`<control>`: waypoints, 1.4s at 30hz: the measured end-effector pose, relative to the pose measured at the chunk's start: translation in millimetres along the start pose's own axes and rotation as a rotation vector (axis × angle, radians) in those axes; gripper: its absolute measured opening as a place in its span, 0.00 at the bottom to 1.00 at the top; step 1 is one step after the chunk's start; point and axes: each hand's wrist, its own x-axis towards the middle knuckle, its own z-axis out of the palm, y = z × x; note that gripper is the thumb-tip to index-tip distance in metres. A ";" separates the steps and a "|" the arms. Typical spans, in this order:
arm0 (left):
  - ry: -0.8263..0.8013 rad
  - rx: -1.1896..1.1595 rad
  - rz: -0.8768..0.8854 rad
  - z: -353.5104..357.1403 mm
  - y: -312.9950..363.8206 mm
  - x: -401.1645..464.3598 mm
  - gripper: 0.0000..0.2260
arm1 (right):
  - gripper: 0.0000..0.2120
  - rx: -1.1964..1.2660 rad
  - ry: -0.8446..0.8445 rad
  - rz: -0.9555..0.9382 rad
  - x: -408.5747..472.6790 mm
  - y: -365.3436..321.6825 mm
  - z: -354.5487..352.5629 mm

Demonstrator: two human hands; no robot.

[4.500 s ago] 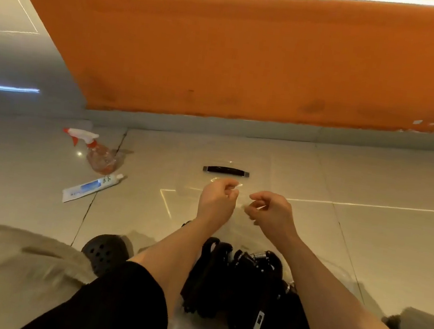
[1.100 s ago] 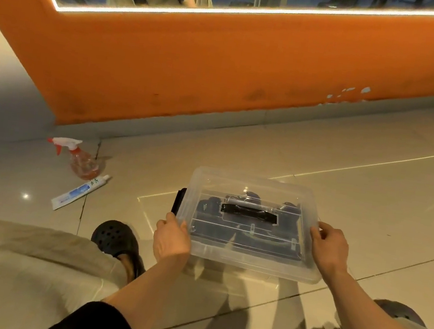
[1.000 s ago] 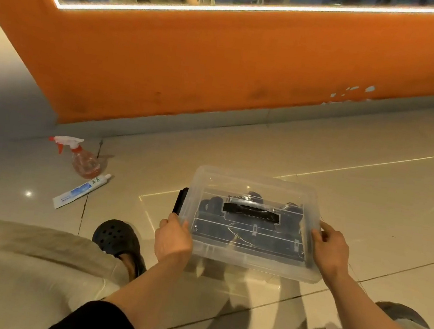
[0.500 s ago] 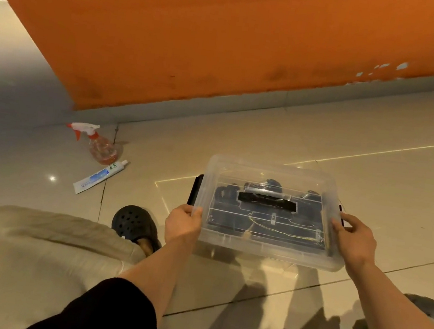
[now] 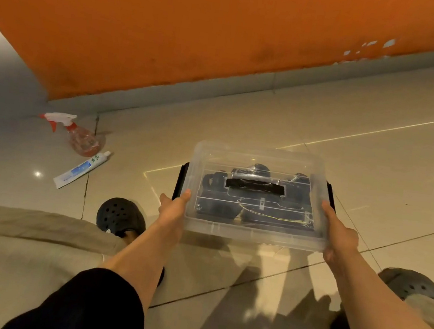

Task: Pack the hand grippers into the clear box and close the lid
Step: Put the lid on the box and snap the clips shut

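Head view: the clear box (image 5: pixel 252 234) sat on the tiled floor (image 5: pixel 374 167) in front of the person, between their two forearms, with its lid (image 5: pixel 259 158) lying flat on top. Through the transparent plastic the dark hand grippers (image 5: pixel 219 205) showed packed inside, under the lid's black carry handle (image 5: pixel 255 187). A black latch (image 5: pixel 180 180) stood at the left end of the box and another black latch (image 5: pixel 330 190) at the right end; whether either was snapped home could not be told from this angle.

The left hand (image 5: pixel 173 211) lay flat against the left end of the box, its fingers (image 5: pixel 186 194) straight and reaching up to the lid's edge beside the latch, not curled round anything. The right hand (image 5: pixel 338 234) pressed the right end in the same way, its fingers (image 5: pixel 326 208) extended along the lid's rim. Both hands were touching the box, open-palmed, as if squeezing or steadying it from the two ends.

By my judgement the task was almost finished: the grippers were in and the lid was on and seated level. What might be left was to press the two end latches shut, if they were not already, and let go.

Off to the left, well apart from the box, a spray bottle (image 5: pixel 80 136) lay beside a toothpaste tube (image 5: pixel 81 169). A black clog (image 5: pixel 120 216) showed near the left forearm.
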 end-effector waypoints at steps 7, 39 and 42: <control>-0.055 -0.149 0.028 13.5 -20.8 -15.7 0.36 | 0.33 -0.087 -0.002 -0.096 16.4 -20.2 -1.7; 0.022 1.443 0.998 204.0 -57.2 -114.0 0.32 | 0.28 -0.330 -0.420 -0.510 33.3 -46.2 -49.7; 0.043 1.481 1.030 203.9 -58.6 -116.4 0.34 | 0.27 -0.347 -0.425 -0.511 32.7 -46.5 -50.8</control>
